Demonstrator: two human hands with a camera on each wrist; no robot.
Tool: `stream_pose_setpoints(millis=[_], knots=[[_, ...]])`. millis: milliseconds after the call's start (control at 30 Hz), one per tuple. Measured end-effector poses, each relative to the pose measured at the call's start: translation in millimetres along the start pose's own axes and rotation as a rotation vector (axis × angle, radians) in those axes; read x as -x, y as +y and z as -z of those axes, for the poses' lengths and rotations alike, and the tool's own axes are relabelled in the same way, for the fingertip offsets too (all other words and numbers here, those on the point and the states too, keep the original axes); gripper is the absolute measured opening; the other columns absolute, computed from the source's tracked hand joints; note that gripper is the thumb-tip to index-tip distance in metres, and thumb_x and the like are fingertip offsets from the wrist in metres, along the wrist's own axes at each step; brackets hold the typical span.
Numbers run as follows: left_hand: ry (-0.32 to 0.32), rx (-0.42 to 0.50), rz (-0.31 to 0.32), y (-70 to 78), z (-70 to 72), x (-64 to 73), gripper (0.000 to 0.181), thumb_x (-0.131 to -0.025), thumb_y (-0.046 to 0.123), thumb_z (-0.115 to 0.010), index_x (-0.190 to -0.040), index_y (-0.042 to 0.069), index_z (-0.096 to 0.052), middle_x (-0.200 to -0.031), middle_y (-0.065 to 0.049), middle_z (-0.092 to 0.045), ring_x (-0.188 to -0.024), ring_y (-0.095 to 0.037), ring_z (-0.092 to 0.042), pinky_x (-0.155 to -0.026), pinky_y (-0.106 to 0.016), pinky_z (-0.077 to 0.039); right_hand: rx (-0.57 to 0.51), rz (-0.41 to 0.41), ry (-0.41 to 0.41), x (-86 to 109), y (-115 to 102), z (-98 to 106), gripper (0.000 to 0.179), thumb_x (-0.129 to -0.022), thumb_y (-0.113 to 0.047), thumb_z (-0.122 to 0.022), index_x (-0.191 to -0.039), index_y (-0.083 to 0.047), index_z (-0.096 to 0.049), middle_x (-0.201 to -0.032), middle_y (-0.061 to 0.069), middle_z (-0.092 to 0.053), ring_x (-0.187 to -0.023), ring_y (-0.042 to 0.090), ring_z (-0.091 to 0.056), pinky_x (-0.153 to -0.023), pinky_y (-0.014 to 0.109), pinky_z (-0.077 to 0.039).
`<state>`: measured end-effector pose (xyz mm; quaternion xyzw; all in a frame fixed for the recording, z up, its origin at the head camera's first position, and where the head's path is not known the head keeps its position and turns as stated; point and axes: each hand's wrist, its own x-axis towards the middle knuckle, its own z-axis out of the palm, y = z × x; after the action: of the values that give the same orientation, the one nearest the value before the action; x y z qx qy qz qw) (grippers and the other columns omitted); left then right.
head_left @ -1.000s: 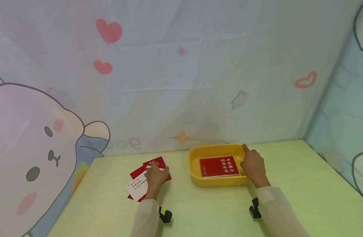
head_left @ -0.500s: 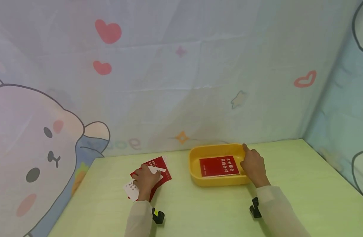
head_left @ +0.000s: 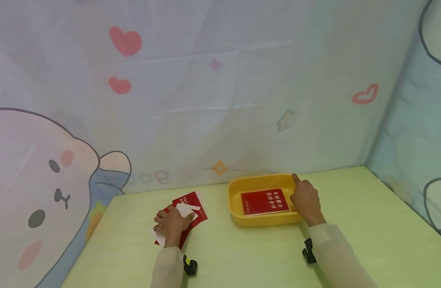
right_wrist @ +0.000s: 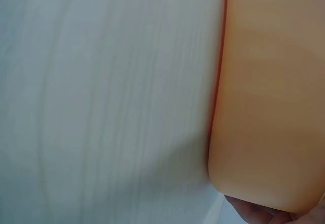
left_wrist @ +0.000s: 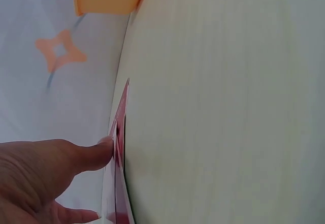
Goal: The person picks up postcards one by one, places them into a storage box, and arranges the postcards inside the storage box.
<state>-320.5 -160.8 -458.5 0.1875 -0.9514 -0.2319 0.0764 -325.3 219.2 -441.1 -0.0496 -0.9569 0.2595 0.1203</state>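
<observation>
My left hand (head_left: 172, 224) rests over a loose pile of red and white cards at the left, its fingers spread. A white card (head_left: 191, 215) shows under its palm and beyond the thumb. Red cards (head_left: 201, 207) stick out behind and in front of the hand. In the left wrist view the thumb (left_wrist: 99, 154) touches the edges of the slightly raised cards (left_wrist: 120, 183). With my right hand (head_left: 306, 202) I grip the right end of a yellow plastic tray (head_left: 265, 221). Inside the tray lies a red card (head_left: 260, 202) with white characters.
The light green table (head_left: 242, 256) runs back to a hanging cloth (head_left: 191, 132) printed with hearts and a bear. Another cloth wall (head_left: 418, 160) borders the right side. Small black devices (head_left: 190, 266) sit at both wrists.
My left hand has moved left over the pile, spreading its fingers, and the white card has shifted beneath it. The right hand keeps its hold on the tray. The head view has tilted slightly.
</observation>
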Motion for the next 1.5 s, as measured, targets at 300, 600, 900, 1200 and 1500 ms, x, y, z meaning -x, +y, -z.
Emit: stream_pose_setpoints(millis=[300,600,900,1200,1500], knots=[[0.005,0.017,-0.064,0.4,-2.2,1.6,0.085,-0.081,0.044,-0.075,-0.132,-0.014,-0.041,-0.136,-0.045,-0.036,-0.131,-0.060,-0.028,-0.104,-0.072,-0.030,0.012,-0.029,-0.013,-0.5,-2,-1,0.066,-0.090,-0.002,-0.062,-0.150,0.002,-0.035,-0.118,0.036,-0.056,-0.088,0.043,-0.065,-0.074,0.055,-0.058],[-0.040,-0.016,-0.039,0.9,-1.5,-2.3,0.090,-0.080,0.051,-0.074,-0.137,-0.011,-0.041,-0.140,-0.043,-0.035,-0.133,-0.061,-0.027,-0.100,-0.076,-0.028,0.027,-0.035,-0.018,-1.0,-3,2,0.066,-0.091,-0.003,-0.063,-0.151,0.001,-0.035,-0.118,0.036,-0.056,-0.090,0.045,-0.065,-0.076,0.057,-0.058],[-0.068,0.030,-0.069,3.8,3.1,-1.9,0.087,-0.077,0.047,-0.079,-0.135,-0.007,-0.043,-0.137,-0.041,-0.038,-0.130,-0.058,-0.028,-0.100,-0.074,-0.031,0.019,-0.022,0.000,-1.9,-1,0,0.065,-0.090,-0.001,-0.062,-0.150,0.001,-0.037,-0.115,0.036,-0.057,-0.082,0.040,-0.064,-0.068,0.053,-0.058],[0.001,0.004,-0.074,-3.7,10.0,-3.8,0.081,-0.082,0.045,-0.073,-0.133,-0.011,-0.043,-0.129,-0.041,-0.042,-0.124,-0.057,-0.034,-0.100,-0.071,-0.034,0.022,-0.023,-0.014,-1.5,-2,-1,0.066,-0.091,-0.004,-0.063,-0.151,0.000,-0.035,-0.117,0.035,-0.057,-0.085,0.042,-0.065,-0.072,0.055,-0.058],[0.003,-0.045,0.007,-9.7,15.9,-2.3,0.092,-0.072,0.053,-0.081,-0.124,-0.014,-0.047,-0.121,-0.042,-0.044,-0.116,-0.056,-0.039,-0.092,-0.070,-0.041,0.018,-0.031,-0.023,-0.8,-1,0,0.067,-0.091,-0.003,-0.062,-0.151,0.001,-0.033,-0.119,0.037,-0.055,-0.081,0.040,-0.063,-0.068,0.053,-0.058]])
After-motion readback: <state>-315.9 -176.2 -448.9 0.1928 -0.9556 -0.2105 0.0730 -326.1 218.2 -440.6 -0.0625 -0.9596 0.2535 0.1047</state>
